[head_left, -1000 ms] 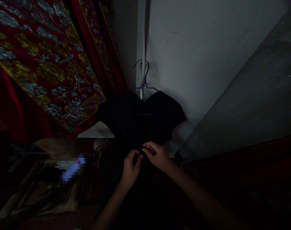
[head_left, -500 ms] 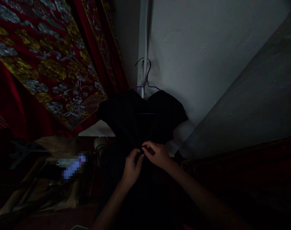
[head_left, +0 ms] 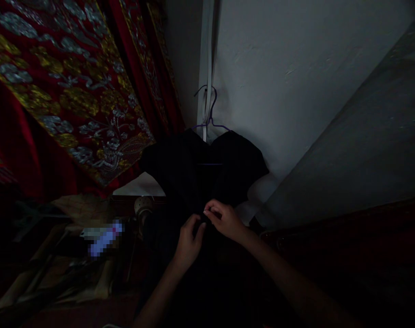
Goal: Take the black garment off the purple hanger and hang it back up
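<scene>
A dark short-sleeved garment (head_left: 173,168) with an open V-shaped front hangs on a thin purple hanger (head_left: 211,119) against the wall. Both hands are at its front, below the V. My left hand (head_left: 189,239) curls at the front edge, thumb and fingers closed on the cloth. Just to its right and slightly higher, my right hand (head_left: 223,221) pinches the front between thumb and forefinger. The fingertips of the two hands are close together. Any button there is too dark to make out.
Red cloth (head_left: 81,100) with gold and silver embroidery hangs at the left. A pale pole or strap (head_left: 209,50) runs up the wall (head_left: 296,68) behind the hanger. Low on the left stands a wooden-framed seat or rack (head_left: 105,282), with a light clog (head_left: 143,205) near it.
The view has shifted slightly. Both hands stay at the same spot on the garment's front, with only small finger movements.
</scene>
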